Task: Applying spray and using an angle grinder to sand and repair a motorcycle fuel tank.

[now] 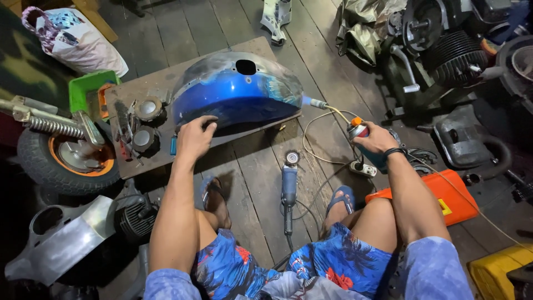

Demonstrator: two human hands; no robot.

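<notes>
We sit on the wooden floor [250,183] with both arms stretched forward over the knees. Our left hand [194,139] lies palm down, fingers spread and slightly curled, on the near edge of the blue tank shell [239,94]; it presses on the shell rather than closing round anything. Our right hand [377,139] is wrapped tight round a gas torch canister [361,133] with an orange top, held tilted toward the left.

A thin tube leads from the canister to the torch nozzle [317,103], which sits just beside the right end of the shell. A small pale blue flame shows between nozzle and shell.

The shell lies on a brown board [161,83] on the floor, hump upward, with a dark oval hole near its top. Its near flank is glossy deep blue; the top and right end look greyish and scorched, with patchy light blue.

Two round metal parts [145,122] lie on the board left of the shell. An angle grinder [288,183] lies on the floor between our feet.
</notes>
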